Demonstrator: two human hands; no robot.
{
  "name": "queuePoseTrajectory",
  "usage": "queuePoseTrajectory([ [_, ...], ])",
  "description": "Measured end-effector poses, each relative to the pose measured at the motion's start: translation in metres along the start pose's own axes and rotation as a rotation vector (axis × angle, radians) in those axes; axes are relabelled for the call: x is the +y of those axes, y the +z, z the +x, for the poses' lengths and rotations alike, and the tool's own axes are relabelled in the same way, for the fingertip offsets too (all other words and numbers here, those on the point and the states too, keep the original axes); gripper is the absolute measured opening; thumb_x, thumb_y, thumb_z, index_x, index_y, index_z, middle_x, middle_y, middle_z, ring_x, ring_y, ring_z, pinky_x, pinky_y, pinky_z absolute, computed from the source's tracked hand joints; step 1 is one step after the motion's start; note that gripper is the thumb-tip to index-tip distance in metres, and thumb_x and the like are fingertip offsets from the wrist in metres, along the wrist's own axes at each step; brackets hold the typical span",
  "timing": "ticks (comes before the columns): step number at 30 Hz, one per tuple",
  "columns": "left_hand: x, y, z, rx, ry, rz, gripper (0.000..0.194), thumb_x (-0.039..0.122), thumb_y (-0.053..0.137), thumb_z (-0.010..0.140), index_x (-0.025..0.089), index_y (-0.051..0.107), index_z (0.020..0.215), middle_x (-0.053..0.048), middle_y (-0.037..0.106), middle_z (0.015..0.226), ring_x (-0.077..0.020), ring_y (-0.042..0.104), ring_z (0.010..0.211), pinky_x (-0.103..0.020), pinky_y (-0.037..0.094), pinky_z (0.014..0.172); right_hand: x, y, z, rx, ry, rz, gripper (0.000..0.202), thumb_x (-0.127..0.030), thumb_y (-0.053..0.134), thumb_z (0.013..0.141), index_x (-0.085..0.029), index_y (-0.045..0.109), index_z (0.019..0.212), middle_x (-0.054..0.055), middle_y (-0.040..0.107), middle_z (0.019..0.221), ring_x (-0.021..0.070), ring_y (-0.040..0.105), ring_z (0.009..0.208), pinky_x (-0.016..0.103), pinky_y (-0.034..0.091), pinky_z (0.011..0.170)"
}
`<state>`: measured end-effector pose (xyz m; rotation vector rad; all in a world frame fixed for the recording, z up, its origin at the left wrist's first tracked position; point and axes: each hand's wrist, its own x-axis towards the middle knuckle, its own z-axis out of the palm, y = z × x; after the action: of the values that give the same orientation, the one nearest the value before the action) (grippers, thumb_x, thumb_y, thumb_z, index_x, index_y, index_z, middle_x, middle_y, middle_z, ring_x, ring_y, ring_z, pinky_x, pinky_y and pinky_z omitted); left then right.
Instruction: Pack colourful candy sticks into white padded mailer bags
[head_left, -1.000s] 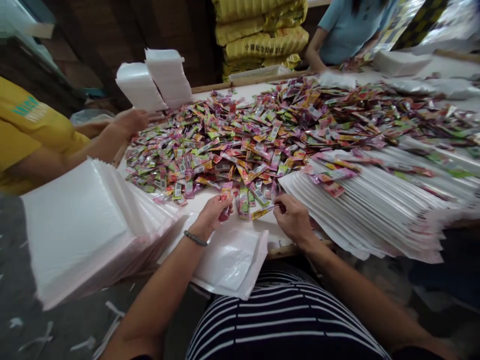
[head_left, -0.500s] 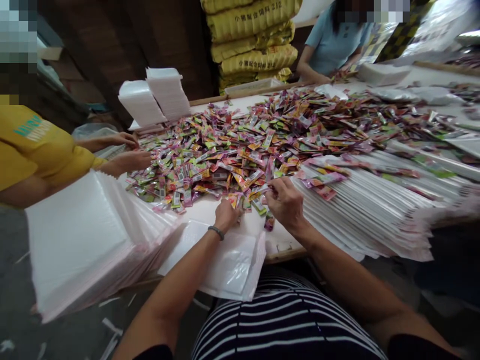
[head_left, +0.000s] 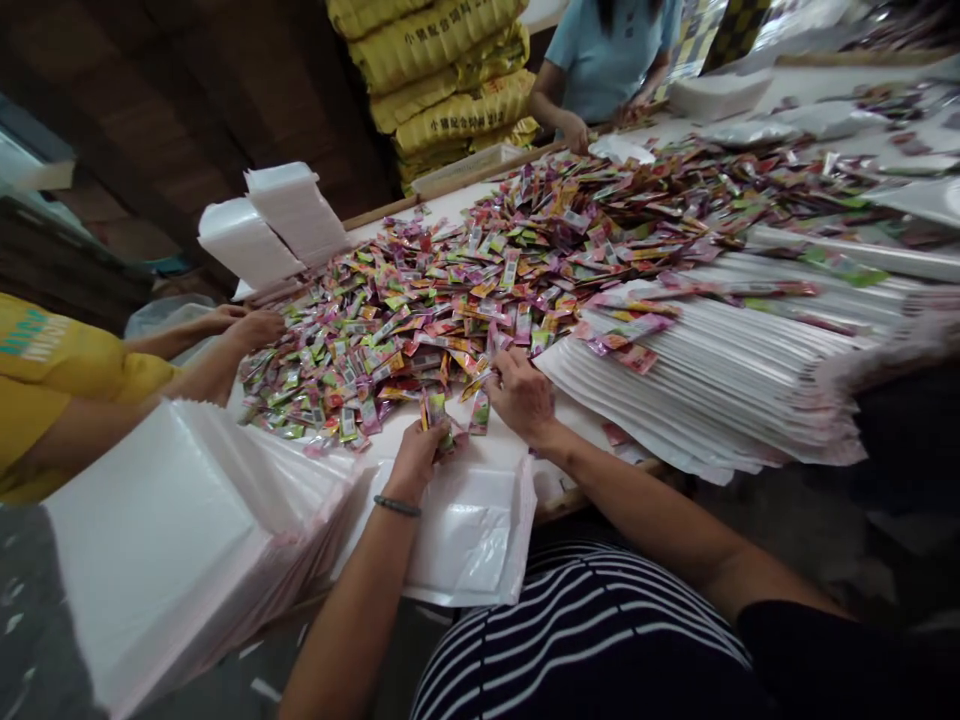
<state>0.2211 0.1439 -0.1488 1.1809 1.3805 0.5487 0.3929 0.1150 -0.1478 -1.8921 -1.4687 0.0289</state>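
Observation:
My left hand (head_left: 420, 455) is closed on several small colourful packets (head_left: 437, 412), held just above a white padded envelope (head_left: 465, 515) that lies at the table's front edge. To its right, my right hand (head_left: 523, 398) pinches at a packet (head_left: 480, 382) on the near edge of a wide heap of packets (head_left: 450, 300). The fingertips of that hand are partly hidden behind its back. A single green and pink packet (head_left: 478, 412) lies on the white tabletop between both hands.
Stacked white padded envelopes (head_left: 172, 540) stand at the left, with a fanned row of envelopes (head_left: 720, 370) at the right. A co-worker in yellow (head_left: 90, 380) reaches into the heap from the left; another in light blue (head_left: 600, 60) works at the far side. Yellow sacks (head_left: 450, 80) are piled behind.
My left hand has drawn back from the heap towards the envelope with packets in it. My right hand has shifted left along the heap's edge. The view has turned a little.

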Motion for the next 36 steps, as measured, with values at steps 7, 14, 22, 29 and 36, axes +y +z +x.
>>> queuePoseTrajectory([
  [7, -0.002, 0.02, -0.011, -0.013, 0.026, -0.42, 0.04, 0.047, 0.079, 0.068, 0.017, 0.052, 0.072, 0.004, 0.056, 0.059, -0.0072, 0.052, 0.053, -0.019, 0.042, 0.05, -0.022, 0.009, -0.042, -0.313, -0.387, 0.058, 0.016, -0.011, 0.049, 0.089, -0.018, 0.063, 0.093, 0.008, 0.062, 0.094, 0.0173, 0.057, 0.081, 0.026, 0.042, 0.071],
  [14, 0.002, 0.025, -0.021, -0.107, 0.018, -0.699, 0.056, 0.039, 0.095, 0.04, 0.015, 0.058, 0.076, 0.006, 0.059, 0.062, -0.005, 0.051, 0.053, -0.015, 0.037, 0.047, -0.011, 0.008, -0.063, -0.343, -0.608, 0.101, 0.011, -0.012, 0.056, 0.086, -0.016, 0.065, 0.092, 0.009, 0.065, 0.092, 0.0206, 0.057, 0.088, 0.03, 0.046, 0.081],
  [22, 0.007, 0.013, -0.008, -0.16, -0.001, -0.257, 0.037, 0.037, 0.086, 0.053, 0.012, 0.06, 0.061, 0.002, 0.053, 0.052, -0.0072, 0.045, 0.045, -0.021, 0.031, 0.044, 0.005, -0.003, -0.043, -0.435, -0.502, 0.391, 0.019, -0.015, 0.058, 0.085, -0.021, 0.07, 0.099, 0.005, 0.072, 0.098, 0.019, 0.062, 0.094, 0.032, 0.049, 0.085],
  [29, 0.019, 0.026, 0.031, 0.175, 0.089, 0.218, 0.026, 0.017, 0.081, 0.057, 0.014, 0.068, 0.079, -0.007, 0.068, 0.07, -0.0196, 0.063, 0.072, -0.024, 0.038, 0.058, 0.014, 0.017, 0.014, -0.389, 0.205, -0.2, 0.034, -0.034, 0.056, 0.088, -0.014, 0.058, 0.116, 0.014, 0.072, 0.096, 0.0257, 0.068, 0.09, 0.033, 0.048, 0.078],
  [36, 0.016, 0.044, 0.047, 0.214, 0.078, 0.379, 0.029, 0.005, 0.074, 0.053, 0.012, 0.069, 0.081, -0.021, 0.072, 0.103, -0.0334, 0.061, 0.108, -0.03, 0.043, 0.075, 0.025, 0.024, 0.015, -0.435, 0.294, -0.161, 0.055, -0.024, 0.067, 0.075, -0.013, 0.047, 0.125, 0.016, 0.07, 0.107, 0.0283, 0.067, 0.1, 0.033, 0.048, 0.081],
])
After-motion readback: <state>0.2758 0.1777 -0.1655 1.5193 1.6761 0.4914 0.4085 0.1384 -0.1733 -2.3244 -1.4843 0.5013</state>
